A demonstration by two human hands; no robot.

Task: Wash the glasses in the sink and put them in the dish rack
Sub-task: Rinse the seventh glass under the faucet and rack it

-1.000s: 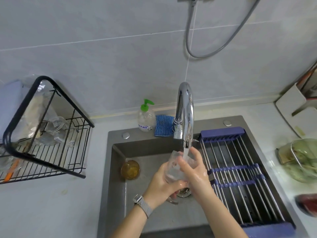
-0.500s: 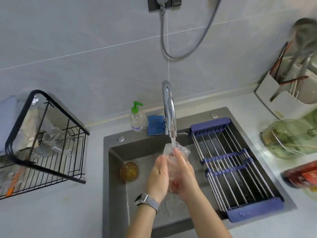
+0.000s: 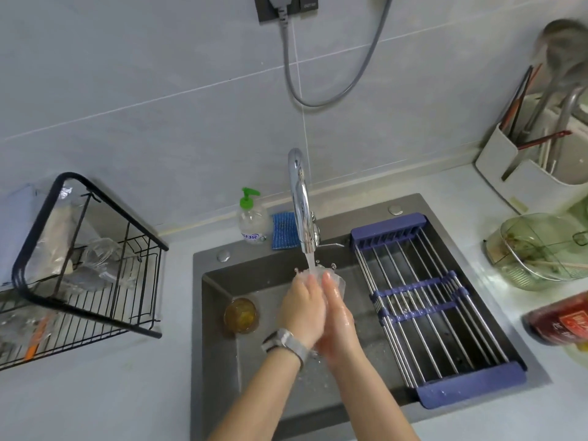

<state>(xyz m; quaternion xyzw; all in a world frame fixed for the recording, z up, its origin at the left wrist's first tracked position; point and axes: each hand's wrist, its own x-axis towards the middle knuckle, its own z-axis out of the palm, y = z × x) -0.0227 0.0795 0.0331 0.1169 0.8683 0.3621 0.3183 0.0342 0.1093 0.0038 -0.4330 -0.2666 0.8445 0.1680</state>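
Observation:
Over the dark grey sink (image 3: 213, 313), my left hand (image 3: 302, 308) and my right hand (image 3: 337, 316) are wrapped around a clear glass (image 3: 338, 281); only its rim end shows past my fingers. Water runs from the chrome tap (image 3: 300, 202) onto the glass and my fingers. An amber glass (image 3: 240, 315) stands in the sink's left part. The black wire dish rack (image 3: 82, 281) sits on the counter to the left, with clear glassware (image 3: 98, 259) lying in it.
A blue roll-up drying rack (image 3: 429, 300) spans the sink's right half. A soap bottle (image 3: 251, 218) and a blue sponge (image 3: 284, 230) stand behind the sink. A green bowl (image 3: 537, 249), a utensil holder (image 3: 541, 154) and a red packet (image 3: 560, 319) occupy the right counter.
The view has tilted up and shifted. My hands have turned around the glass under the stream, with both now pressed closer together over it.

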